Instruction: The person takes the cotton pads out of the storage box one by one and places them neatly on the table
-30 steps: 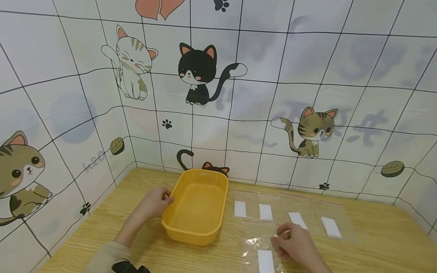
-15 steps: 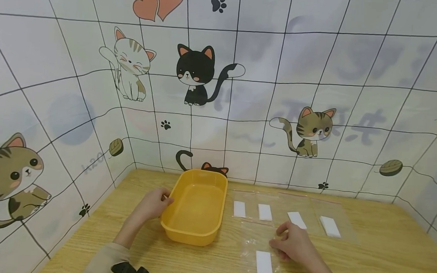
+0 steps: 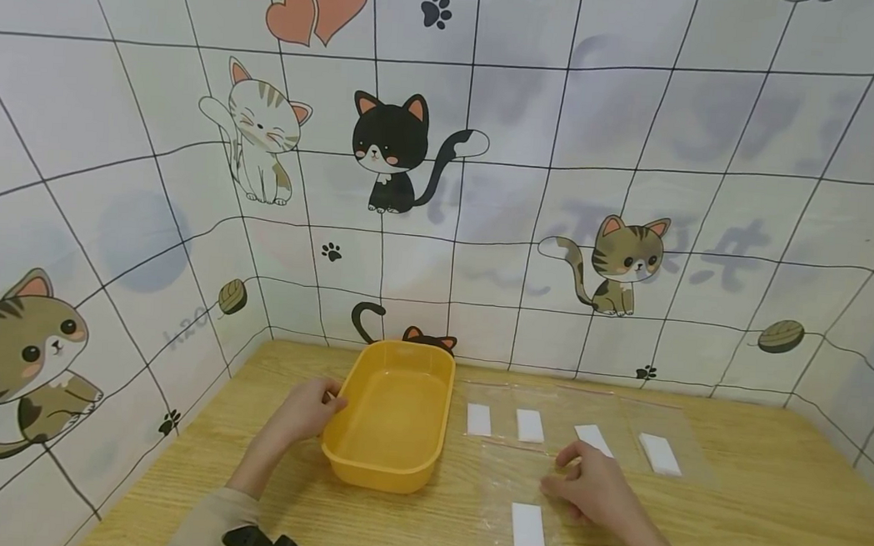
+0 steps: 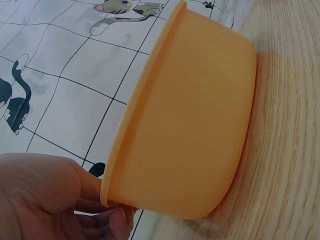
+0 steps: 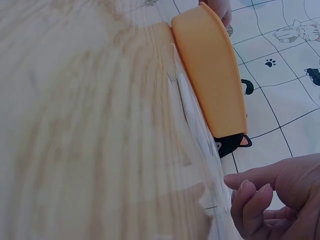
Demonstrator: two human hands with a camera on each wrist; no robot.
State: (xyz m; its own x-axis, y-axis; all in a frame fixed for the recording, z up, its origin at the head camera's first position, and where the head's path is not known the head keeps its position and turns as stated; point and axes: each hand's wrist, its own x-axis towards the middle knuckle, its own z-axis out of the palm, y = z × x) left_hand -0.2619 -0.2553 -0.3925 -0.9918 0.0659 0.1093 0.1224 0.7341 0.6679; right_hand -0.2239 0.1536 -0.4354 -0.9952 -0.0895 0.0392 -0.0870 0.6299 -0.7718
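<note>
A yellow plastic basin (image 3: 388,466) stands at the left of the wooden table. My left hand (image 3: 310,409) grips its left rim; in the left wrist view, the hand (image 4: 50,197) has its fingers under the rim by the near corner. On the table in front lies a clear zip bag (image 3: 503,477) with a white card (image 3: 528,531) in it. At the right edge of that bag is my right hand (image 3: 592,487), its thumb and index finger slightly apart. In the right wrist view, loosely curled fingers (image 5: 255,205) are close to the clear film; contact is hard to tell.
Behind lies a row of several clear bags with white cards, among them a left card (image 3: 479,420) and a right card (image 3: 660,454). A cat-patterned wall covering (image 3: 502,193) rises at the table's back edge. Bare wood (image 3: 768,510) lies to the right.
The front bag has settled flatter and its bright glare has faded. Both hands and the basin stay almost where they were; the head view shifts slightly.
</note>
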